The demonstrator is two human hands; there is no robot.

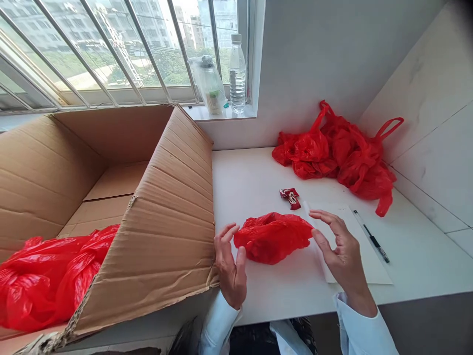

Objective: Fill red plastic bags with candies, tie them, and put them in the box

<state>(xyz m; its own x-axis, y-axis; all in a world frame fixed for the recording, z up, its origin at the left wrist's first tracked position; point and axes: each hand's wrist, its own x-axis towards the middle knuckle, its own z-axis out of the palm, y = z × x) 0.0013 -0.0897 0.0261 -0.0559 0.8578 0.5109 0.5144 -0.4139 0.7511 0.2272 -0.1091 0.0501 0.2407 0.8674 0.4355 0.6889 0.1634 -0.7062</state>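
A crumpled red plastic bag [275, 239] lies on the white tabletop [281, 291] between my two hands. My left hand [231, 264] is at the bag's left end, thumb and fingers apart, beside the cardboard box. On the other side, my right hand [340, 246] hovers over the paper with its fingers spread, the thumb close to the bag's right end. Whether either hand touches the bag is hard to tell. Just behind the bag are small dark red candy wrappers [290, 198].
A large open cardboard box [173, 217] stands at left with a red plastic bag [55, 276] inside. More red bags [340, 148] are heaped at the back right. White paper [358, 261] and a pen [373, 239] lie at right. A water bottle [237, 74] and a bagged jar [211, 86] stand on the windowsill.
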